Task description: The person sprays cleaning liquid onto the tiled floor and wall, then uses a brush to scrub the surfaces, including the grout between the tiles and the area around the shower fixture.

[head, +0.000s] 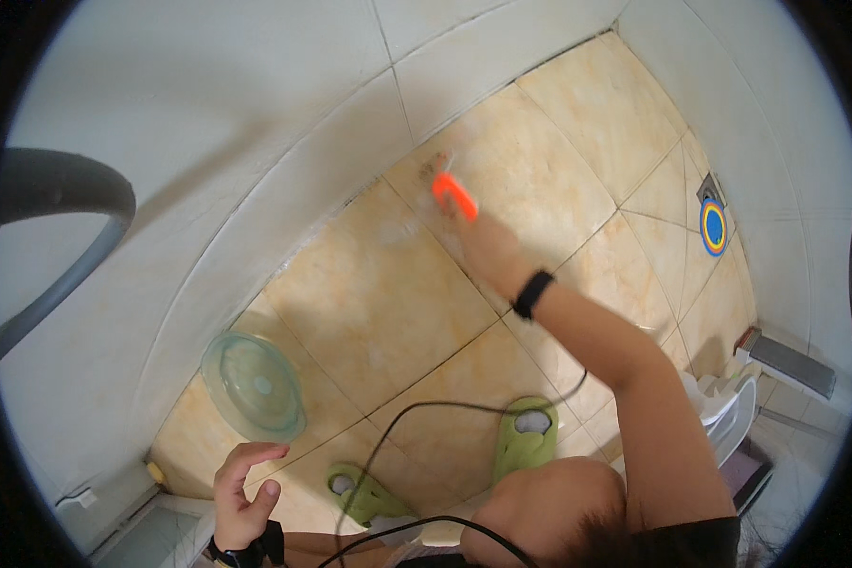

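My right hand [491,248] reaches out over the beige tiled floor [376,298], closed around a bright orange handle [456,196]. Motion blurs this tool, so its kind and working end are unclear; its far end is close to the foot of the white wall [326,153]. A small dark brown patch shows beside that end. My left hand [243,493] is raised at the lower left, thumb and fingers apart, with nothing in it. Just beyond its fingertips in the picture stands a translucent pale green plastic basin [255,387].
Green slippers [529,440] are on my feet, and a black cable [426,404] runs across the view. A round, colour-ringed object [713,227] lies by a floor drain [708,188]. A grey hose [64,181] curves in at left. White plastic items [724,412] stand at right.
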The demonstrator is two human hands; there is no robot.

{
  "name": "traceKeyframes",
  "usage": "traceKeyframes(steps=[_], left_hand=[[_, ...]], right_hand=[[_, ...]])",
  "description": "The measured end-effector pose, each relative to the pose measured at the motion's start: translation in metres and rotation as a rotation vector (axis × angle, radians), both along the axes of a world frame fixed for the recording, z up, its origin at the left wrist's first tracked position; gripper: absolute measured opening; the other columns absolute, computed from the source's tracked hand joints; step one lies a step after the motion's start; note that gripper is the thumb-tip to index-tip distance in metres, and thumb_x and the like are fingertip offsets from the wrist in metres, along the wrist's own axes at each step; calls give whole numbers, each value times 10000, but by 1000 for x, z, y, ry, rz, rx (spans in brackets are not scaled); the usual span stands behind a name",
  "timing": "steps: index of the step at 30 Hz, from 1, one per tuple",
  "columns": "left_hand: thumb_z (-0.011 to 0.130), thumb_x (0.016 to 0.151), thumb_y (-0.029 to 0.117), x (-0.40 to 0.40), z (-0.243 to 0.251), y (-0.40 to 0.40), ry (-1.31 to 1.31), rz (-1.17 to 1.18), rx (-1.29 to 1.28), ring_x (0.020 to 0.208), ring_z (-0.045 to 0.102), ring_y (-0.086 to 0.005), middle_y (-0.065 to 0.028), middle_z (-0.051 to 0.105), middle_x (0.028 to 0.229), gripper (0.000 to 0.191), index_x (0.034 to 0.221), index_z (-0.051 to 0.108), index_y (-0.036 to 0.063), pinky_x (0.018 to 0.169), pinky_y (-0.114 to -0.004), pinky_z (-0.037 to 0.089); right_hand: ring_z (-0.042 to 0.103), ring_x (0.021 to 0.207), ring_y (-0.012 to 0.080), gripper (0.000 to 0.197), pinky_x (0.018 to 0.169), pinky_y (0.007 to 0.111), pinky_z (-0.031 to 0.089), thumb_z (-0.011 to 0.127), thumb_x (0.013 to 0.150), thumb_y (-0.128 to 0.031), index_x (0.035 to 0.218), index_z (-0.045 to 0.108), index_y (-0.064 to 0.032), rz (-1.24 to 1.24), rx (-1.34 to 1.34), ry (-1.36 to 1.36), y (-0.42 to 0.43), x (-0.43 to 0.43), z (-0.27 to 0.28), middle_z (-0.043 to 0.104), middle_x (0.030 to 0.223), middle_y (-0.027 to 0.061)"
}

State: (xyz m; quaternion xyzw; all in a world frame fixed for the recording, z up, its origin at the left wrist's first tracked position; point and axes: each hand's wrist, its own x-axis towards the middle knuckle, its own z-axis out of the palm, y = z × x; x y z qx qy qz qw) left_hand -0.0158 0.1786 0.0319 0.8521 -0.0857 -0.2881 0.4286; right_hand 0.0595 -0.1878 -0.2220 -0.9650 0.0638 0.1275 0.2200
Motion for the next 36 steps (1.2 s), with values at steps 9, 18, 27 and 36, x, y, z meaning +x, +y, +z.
traceKeyframes(steps=[9, 18, 27, 36], left_hand=[[597, 820, 268, 6, 0, 1, 0, -37, 44, 957, 570, -265, -148, 614, 1012, 337, 1011, 595, -10, 858, -347, 417], [617, 812, 274, 0, 6, 7, -2, 21, -5, 960, 570, -265, -146, 615, 1011, 342, 1012, 598, -4, 862, -346, 415], [625, 795, 260, -2, 1, 5, 11, -3, 15, 966, 564, -264, -148, 617, 1014, 347, 1016, 602, -6, 865, -349, 412], [623, 801, 264, -6, 4, 4, 0, 8, 12, 961, 565, -261, -151, 614, 1006, 344, 1009, 598, -10, 860, -344, 412]], right_hand=[[600, 753, 359, 468, 609, 457, 497, 423, 878, -143, 1333, 316, -111, -84, -44, 129, -33, 22, 23, 582, 834, 229], [600, 776, 360, 482, 603, 462, 485, 404, 888, -181, 1348, 298, -86, 71, -172, 137, -52, 2, 0, 599, 893, 231], [597, 695, 372, 535, 617, 468, 474, 406, 881, -180, 1381, 237, -89, -179, 90, -152, 4, 34, -25, 614, 799, 223], [591, 648, 355, 382, 559, 464, 458, 465, 854, -219, 1185, 476, -29, -253, 108, -95, -40, 62, -1, 611, 700, 199]])
